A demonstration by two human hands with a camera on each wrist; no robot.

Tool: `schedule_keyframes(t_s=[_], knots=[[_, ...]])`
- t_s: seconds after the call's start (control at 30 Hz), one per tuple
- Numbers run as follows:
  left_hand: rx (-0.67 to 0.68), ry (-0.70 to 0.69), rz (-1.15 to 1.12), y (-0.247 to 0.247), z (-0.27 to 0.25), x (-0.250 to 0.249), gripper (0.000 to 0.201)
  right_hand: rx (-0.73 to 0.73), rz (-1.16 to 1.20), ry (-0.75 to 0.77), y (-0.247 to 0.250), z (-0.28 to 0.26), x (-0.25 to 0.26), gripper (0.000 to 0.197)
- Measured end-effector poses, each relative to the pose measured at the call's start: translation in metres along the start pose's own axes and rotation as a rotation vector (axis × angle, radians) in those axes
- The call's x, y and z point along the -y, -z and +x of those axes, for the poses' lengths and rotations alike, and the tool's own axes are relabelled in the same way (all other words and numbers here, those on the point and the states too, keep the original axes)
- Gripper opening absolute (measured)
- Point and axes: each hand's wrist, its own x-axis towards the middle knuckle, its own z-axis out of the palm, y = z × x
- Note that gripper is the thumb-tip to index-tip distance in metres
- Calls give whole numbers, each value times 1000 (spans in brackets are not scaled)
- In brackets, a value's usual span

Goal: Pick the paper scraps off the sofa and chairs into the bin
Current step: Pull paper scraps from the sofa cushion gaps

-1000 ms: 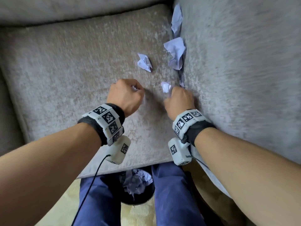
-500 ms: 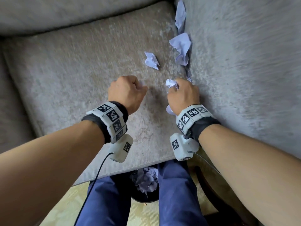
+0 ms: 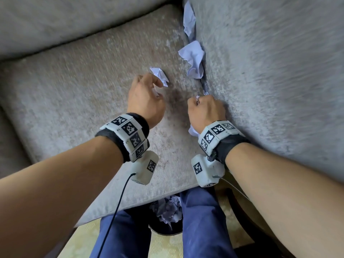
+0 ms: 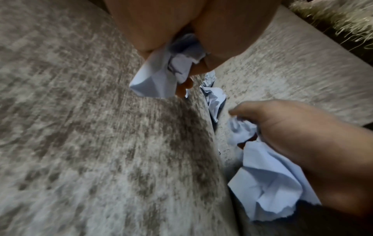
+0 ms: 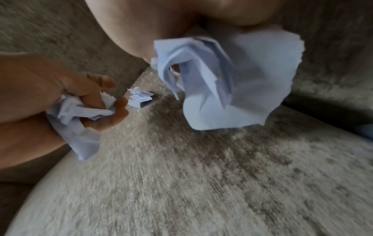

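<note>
Person bends over a grey-beige chenille sofa seat cushion [image 3: 78,94], both forearms out, each wrist wearing a white marker-tagged band with a small camera box.

Left hand [image 3: 147,97] hovers low over the cushion, fingers curled round a wad of pale blue crumpled paper [image 5: 80,115]; index finger and thumb stick forward toward a small crumpled white-blue paper scrap [image 3: 159,75] lying loose on the cushion just beyond the fingertips. Touching or not: cannot tell. In the right wrist view that small scrap [image 5: 139,97] sits just past the left fingertips.

Right hand [image 3: 205,110] is a closed fist beside the seam between the seat cushion and the neighbouring grey cushion [image 3: 270,71], clutching a torn pale blue paper sheet [image 5: 238,83] that hangs out below the palm; a bit of paper also pokes out at the top of the fist.

2 more scraps are lodged along that seam: a larger crumpled pale blue piece [image 3: 193,59] near the right hand, and a long pale blue strip [image 3: 189,21] farther back.

Black round bin [image 3: 163,228] stands on the floor between the person's blue-trousered legs [image 3: 202,220], below the cushion's front edge, with crumpled paper [image 3: 168,209] in it. Pale yellow patterned floor covering [image 3: 83,239] under the bin.
</note>
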Motion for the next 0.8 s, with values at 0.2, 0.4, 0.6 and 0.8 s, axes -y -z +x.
schedule_keyframes(t_s=[0.2,0.4,0.6,0.8], knots=[[-83,-102,26,-5,6,-11,44,20,-55,23,-1,4,-8,23],[-59,-40,138,-14,19,-11,54,-8,-100,15,3,-3,-19,34],[13,53,262,-19,26,-8,47,-2,-97,-27,5,-6,-30,31],[94,24,332,-27,14,0,4,22,-97,-20,-4,-8,-33,26]])
